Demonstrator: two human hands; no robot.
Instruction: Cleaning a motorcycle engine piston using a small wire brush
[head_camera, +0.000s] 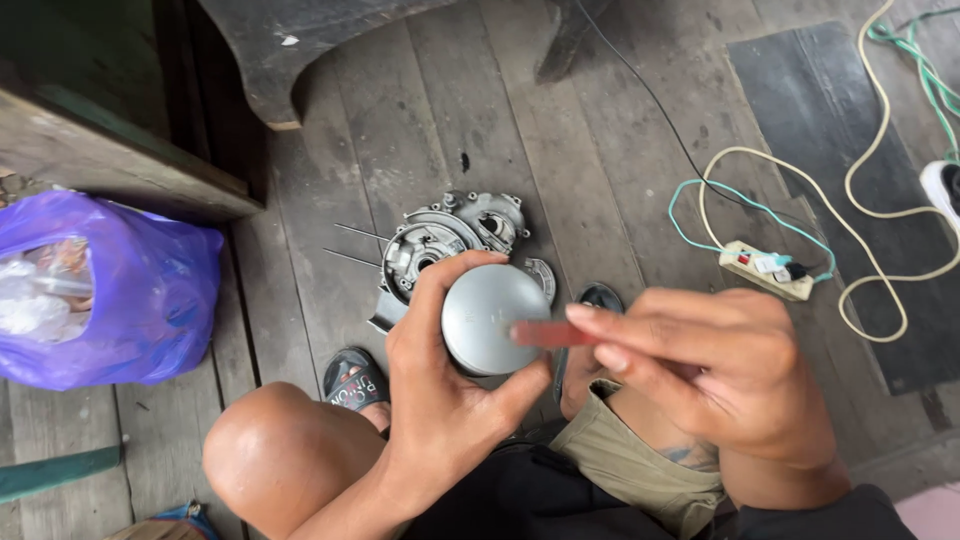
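My left hand (440, 390) grips a round grey metal piston-like part (490, 315), flat top facing up, thumb and fingers around its rim. My right hand (715, 370) pinches a small reddish strip (550, 333), which looks like abrasive paper, and holds it against the right edge of the part's top. Both hands hover above my bent knees. Behind the part, on the wooden floor, lies a grey metal engine cover (450, 245).
A purple plastic bag (110, 290) sits at the left beside dark wooden furniture (120, 110). Two thin metal rods (355, 245) lie next to the engine cover. A power strip (765, 270) with cream and green cables (880, 150) lies at the right on a dark mat.
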